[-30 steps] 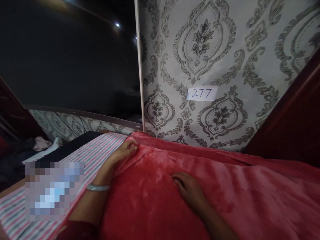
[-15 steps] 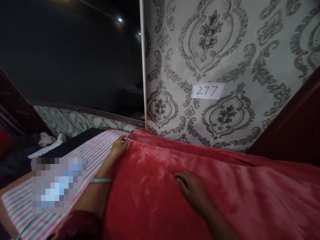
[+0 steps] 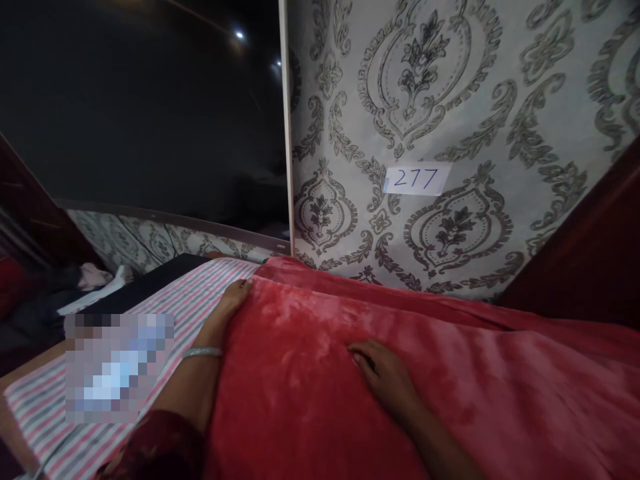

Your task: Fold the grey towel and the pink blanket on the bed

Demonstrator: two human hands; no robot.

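Note:
A red plush blanket (image 3: pixel 300 373) spreads across the surface before me, with a folded edge running along its far side. My left hand (image 3: pixel 237 295) is at the blanket's far left corner, its fingers closed on the edge; part of the grip is hidden. A pale bracelet (image 3: pixel 203 351) circles the left wrist. Lying on top of the blanket near the middle, my right hand (image 3: pixel 383 373) has its fingers stretched out and the thumb slightly apart, with nothing held.
To the left lies a striped cloth (image 3: pixel 185 303) with a blurred-out item on it. A large dark screen (image 3: pixel 150 120) stands behind. Patterned wallpaper carries a paper label (image 3: pixel 417 178) reading 277. Dark red furniture (image 3: pixel 590 247) rises at right.
My left hand has shifted slightly at the blanket's corner, its fingers now lower against the edge. The right hand stays nearly in place.

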